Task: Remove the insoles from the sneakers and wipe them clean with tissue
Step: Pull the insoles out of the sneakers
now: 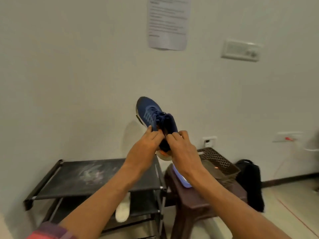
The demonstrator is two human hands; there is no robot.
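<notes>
A blue sneaker (151,112) with a white sole is held up in the air in front of the wall, toe pointing up and away. My left hand (143,145) grips the left side of its collar. My right hand (181,145) grips the right side of the opening, fingers curled at the heel. The inside of the shoe is hidden by my fingers. A light blue insole (183,178) lies on the brown stool (198,202) below my right wrist, partly covered by my arm.
A black shoe rack (86,178) stands at the left, with a white shoe (122,213) on its lower shelf. A dark perforated basket (219,161) sits on the stool's far side. A black bag (250,183) leans by the wall at right.
</notes>
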